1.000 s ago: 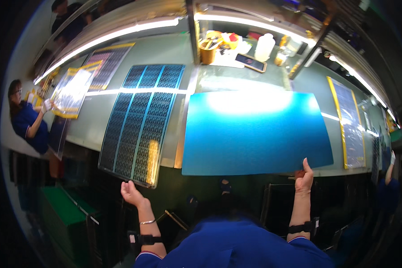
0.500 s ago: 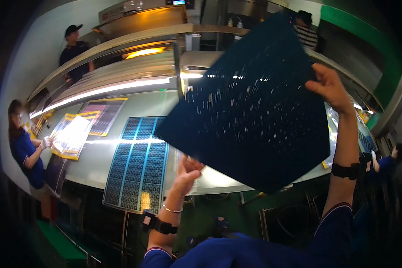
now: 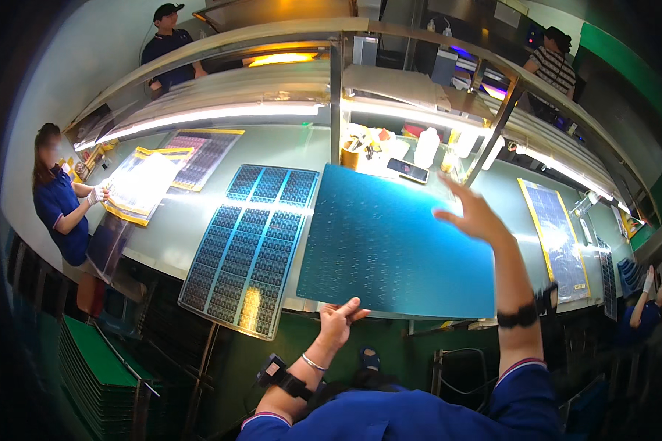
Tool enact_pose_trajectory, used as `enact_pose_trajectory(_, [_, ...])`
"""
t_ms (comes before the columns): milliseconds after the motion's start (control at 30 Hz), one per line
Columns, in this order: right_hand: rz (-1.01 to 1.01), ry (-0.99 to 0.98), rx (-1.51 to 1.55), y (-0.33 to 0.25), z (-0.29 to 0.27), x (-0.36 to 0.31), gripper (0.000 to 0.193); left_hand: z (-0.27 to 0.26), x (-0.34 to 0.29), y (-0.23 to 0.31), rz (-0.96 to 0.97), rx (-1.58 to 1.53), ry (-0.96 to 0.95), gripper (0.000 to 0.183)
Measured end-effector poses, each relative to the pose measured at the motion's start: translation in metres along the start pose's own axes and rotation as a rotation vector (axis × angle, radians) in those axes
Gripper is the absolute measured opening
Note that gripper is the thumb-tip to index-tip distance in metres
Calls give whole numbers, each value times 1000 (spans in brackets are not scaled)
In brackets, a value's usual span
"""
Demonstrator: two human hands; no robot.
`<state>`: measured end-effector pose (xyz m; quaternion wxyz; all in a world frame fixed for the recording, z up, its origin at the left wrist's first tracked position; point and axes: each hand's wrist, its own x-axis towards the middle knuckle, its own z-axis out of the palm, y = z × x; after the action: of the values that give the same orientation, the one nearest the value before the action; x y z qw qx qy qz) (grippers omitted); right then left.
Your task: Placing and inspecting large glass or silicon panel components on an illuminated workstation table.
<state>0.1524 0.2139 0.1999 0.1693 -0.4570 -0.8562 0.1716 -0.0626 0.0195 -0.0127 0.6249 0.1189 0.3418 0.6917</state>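
Observation:
A large blue-green sheet panel [image 3: 401,235], flecked with rows of small bright slots, lies nearly flat over the worktable's front part. My left hand [image 3: 337,323] is at its near edge, thumb on the edge and fingers just below it, partly hidden. Over the panel's right side, my right hand [image 3: 474,209] has its fingers spread, slightly blurred, and holds nothing. Left of the panel is a dark printed circuit board panel [image 3: 250,242] with blue strips, its front end past the table edge.
A phone [image 3: 408,170], a white bottle [image 3: 426,147] and a tool cup [image 3: 350,157] stand behind the panel. A yellow-edged sheet [image 3: 555,239] lies to the right. At the left, a gloved co-worker [image 3: 66,202] handles a bright sheet. A shelf frame [image 3: 336,103] crosses the table's back.
The blue-green panel has come down from a raised, tilted position onto the table. My right hand has let go of its upper edge; my left hand has stayed at the near edge.

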Motion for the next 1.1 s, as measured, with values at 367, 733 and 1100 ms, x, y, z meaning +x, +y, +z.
enact_pose_trajectory(367, [641, -142, 5, 151, 185, -190, 66, -63, 60, -27, -197, 15, 204, 11])
enact_pose_trajectory(733, [519, 199, -15, 102, 220, -128, 52, -126, -50, 91, 418, 2070, 183, 45])
enact_pose_trajectory(1100, [-410, -365, 275, -123, 342, 37, 61, -203, -64, 111, 446, 1930, -140, 38])
